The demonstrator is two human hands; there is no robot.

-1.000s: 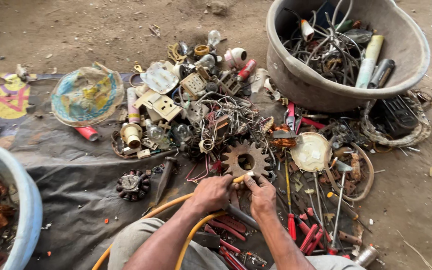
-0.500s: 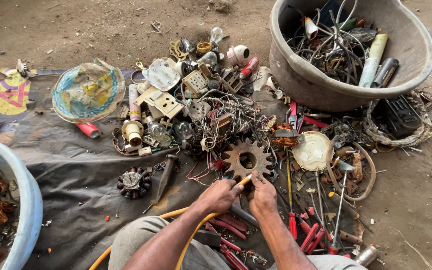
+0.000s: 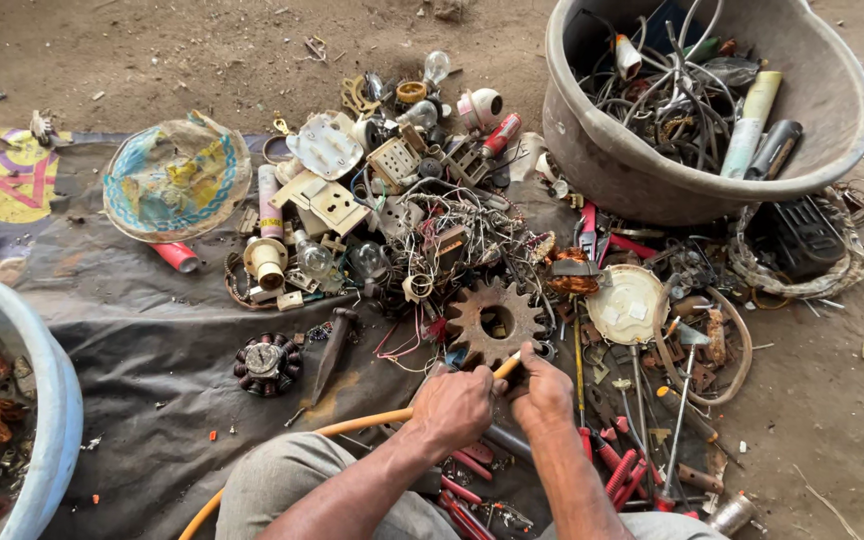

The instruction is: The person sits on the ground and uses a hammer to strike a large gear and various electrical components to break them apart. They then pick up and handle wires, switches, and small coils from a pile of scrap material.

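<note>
My left hand [image 3: 455,408] and my right hand [image 3: 542,393] are side by side, both closed around the end of a yellow-orange hose [image 3: 357,425] that trails back to the left past my knee. The hose tip pokes out between the hands, just below a rusty toothed gear [image 3: 495,320]. A heap of scrap lies beyond the gear: tangled wires [image 3: 457,235], switch plates [image 3: 330,203], light bulbs [image 3: 367,260] and small metal parts, all on a dark sheet [image 3: 142,350].
A large grey tub [image 3: 592,150] with cables and tubes stands at the back right. A blue basin [image 3: 47,390] holding copper wire is at the left edge. A crumpled foil dish [image 3: 177,180], a round white lid [image 3: 627,303], red-handled tools [image 3: 617,470] and a motor stator [image 3: 267,362] lie around.
Both hands keep hold of the hose end below the gear with only small shifts. The camera view has drifted slightly.
</note>
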